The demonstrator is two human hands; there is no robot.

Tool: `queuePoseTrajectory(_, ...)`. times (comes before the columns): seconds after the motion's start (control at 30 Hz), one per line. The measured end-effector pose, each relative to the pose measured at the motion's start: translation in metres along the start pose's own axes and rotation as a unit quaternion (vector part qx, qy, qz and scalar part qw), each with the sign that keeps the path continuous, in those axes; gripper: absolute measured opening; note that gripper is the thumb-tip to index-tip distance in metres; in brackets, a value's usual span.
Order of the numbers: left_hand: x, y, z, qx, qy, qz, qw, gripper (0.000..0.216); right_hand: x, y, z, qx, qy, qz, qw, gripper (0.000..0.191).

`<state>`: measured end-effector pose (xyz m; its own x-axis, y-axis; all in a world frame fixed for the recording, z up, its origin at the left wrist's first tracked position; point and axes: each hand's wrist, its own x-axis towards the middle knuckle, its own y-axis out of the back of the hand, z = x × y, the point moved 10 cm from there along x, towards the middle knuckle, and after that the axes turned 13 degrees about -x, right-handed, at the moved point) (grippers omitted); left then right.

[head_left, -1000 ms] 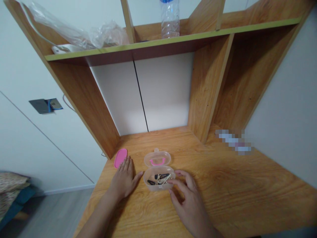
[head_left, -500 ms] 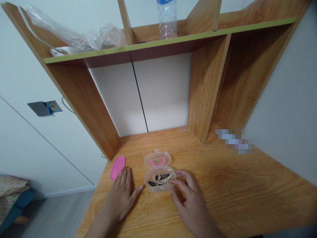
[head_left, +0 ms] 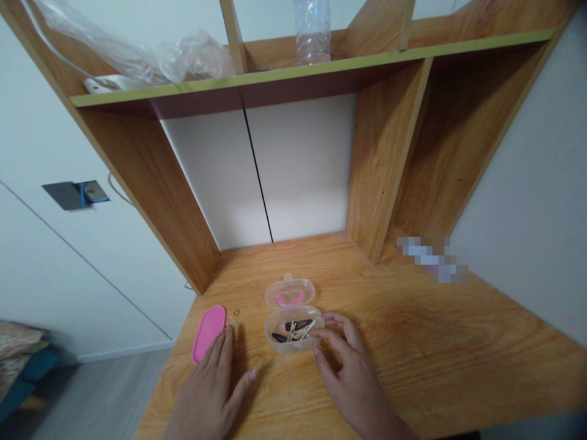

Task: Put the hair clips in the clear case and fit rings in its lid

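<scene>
Wooden desk [head_left: 389,318], bottle [head_left: 313,33] above, left hand [head_left: 206,379] flat by tray [head_left: 207,335], right hand [head_left: 346,360] gripping box [head_left: 288,314]

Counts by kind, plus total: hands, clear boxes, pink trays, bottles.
Hands: 2 (left hand, right hand)
Clear box, lid open: 1
Pink tray: 1
Bottle, on the shelf: 1
Total: 5

Soft, dim light falls on your left hand [head_left: 208,382] and right hand [head_left: 351,370]. Beyond them, shadow darkens the shelf underside [head_left: 293,91]; past your right hand, a pixelated patch [head_left: 431,260] blots the desk [head_left: 413,354].
</scene>
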<state>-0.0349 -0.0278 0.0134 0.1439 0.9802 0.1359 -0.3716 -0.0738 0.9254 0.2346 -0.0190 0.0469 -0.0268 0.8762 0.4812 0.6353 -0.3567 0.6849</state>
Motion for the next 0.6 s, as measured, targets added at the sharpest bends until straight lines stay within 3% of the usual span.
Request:
queuePoseTrajectory(0.23, 0.010, 0.024, -0.035, -0.008, 0.058, 0.046, 0.997, 0.073, 0.002, 0.004, -0.001, 0.002, -0.002, 0.014, 1.000, 0.025)
queuePoseTrajectory(0.37, 0.022, 0.031, -0.038, -0.013, 0.049, 0.056, 0.997, 0.061, 0.002, 0.004, -0.001, 0.007, -0.002, 0.011, 1.000, 0.025)
queuePoseTrajectory(0.47, 0.033, 0.020, -0.024, -0.009, 0.020, 0.037, 0.999, 0.059, 0.001, 0.002, -0.001, 0.006, 0.000, 0.006, 1.000, 0.024)
queuePoseTrajectory(0.6, 0.049, -0.005, -0.006, 0.013, -0.006, -0.001, 1.000, 0.084, 0.002, 0.004, 0.000, 0.005, -0.002, 0.013, 1.000, 0.024)
